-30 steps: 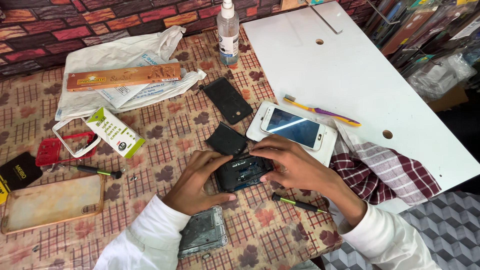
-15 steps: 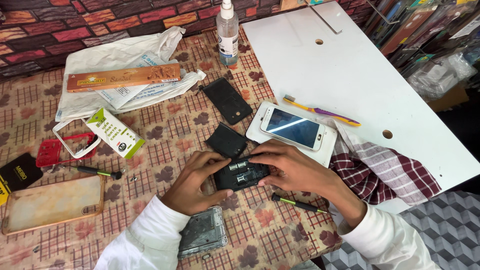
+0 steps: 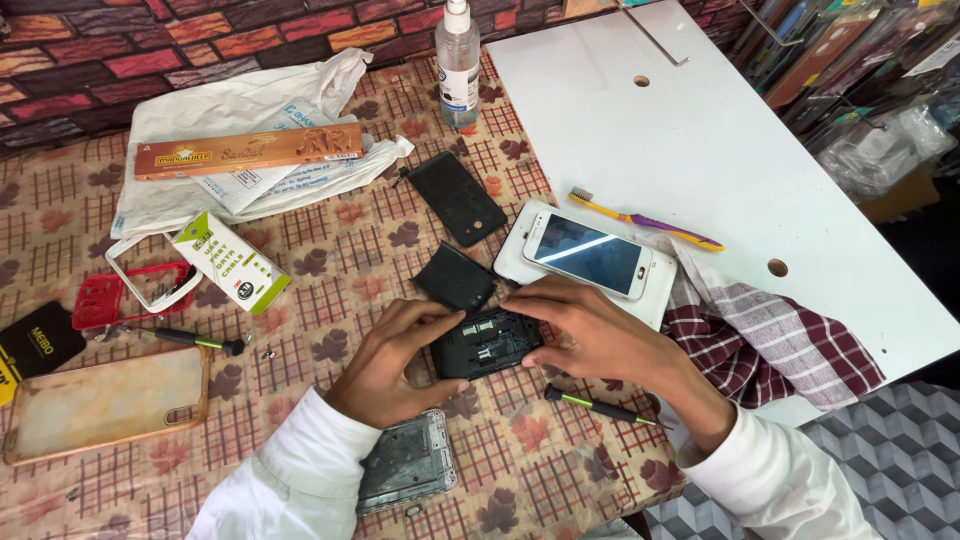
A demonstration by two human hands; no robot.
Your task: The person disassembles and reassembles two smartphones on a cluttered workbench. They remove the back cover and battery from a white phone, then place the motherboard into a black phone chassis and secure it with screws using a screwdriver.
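Both hands hold a small black opened phone body [image 3: 487,343] lying on the patterned tablecloth [image 3: 330,240]. My left hand [image 3: 392,358] grips its left end, thumb on the upper edge. My right hand [image 3: 588,332] covers its right end, fingers along the top edge. A black back cover [image 3: 456,277] lies just above the phone body, and a second black cover [image 3: 457,197] lies farther back. A green-handled screwdriver [image 3: 597,406] rests under my right wrist.
A white smartphone [image 3: 588,253] lies on a white slab beside a checked cloth [image 3: 765,340]. Toothbrush [image 3: 645,218] and white board [image 3: 700,150] at right. Metal frame [image 3: 407,463] near my left sleeve. Tan phone case [image 3: 105,403], red frame [image 3: 110,296], second screwdriver [image 3: 198,341], small box [image 3: 231,261], bottle [image 3: 458,62] at left and back.
My hands shifted slightly on the black phone body; the right fingers slid along its top edge. Everything else on the table stayed put.
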